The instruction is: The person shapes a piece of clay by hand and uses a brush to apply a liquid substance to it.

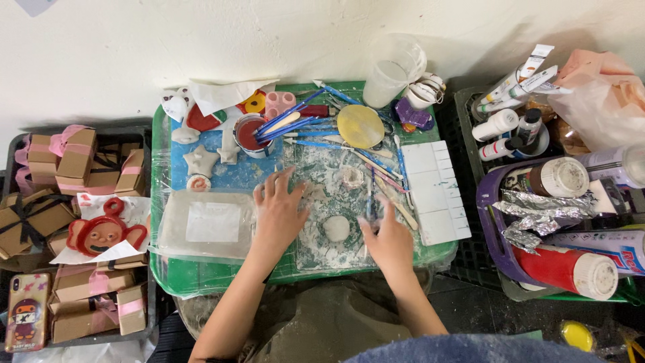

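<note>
Person seated at a green plastic tray table (201,279) wrapped in clear film, against a white wall.

Left hand (279,215): flat, fingers spread, palm down on the clay-smeared work mat (322,168). Holding nothing. Just beside it on the left, a clear plastic bag holding a pale slab (208,225), touching or nearly touching the hand's edge.

Right hand (386,238): fingers curled at the mat's right side, thumb and fingertips pinched around a thin blue-handled modelling tool (370,202) that stands roughly upright. Grip partly hidden, looks like a light pinch.

Small round lump of white clay (336,228): on the mat, between the two hands, nearer the right one, touched by neither. A second, ring-shaped clay piece (350,177) sits further up the mat.

Top of tray: fan of blue-handled sculpting tools (302,124), a yellow round disc (361,126), a small pot of red paint (250,134), a white clay star figure (201,160), a white plastic mixing palette (437,191) at the right edge.

Right of table: purple basket (489,202) with crumpled foil (537,212), a red bottle with a white cap (571,269), paint tubes (524,77) in a dark crate behind.

Left of table: dark crate of small brown cardboard boxes with pink ribbon (74,158), a red monkey-face figure (104,234) on paper, a phone in a cartoon case (27,312).
</note>
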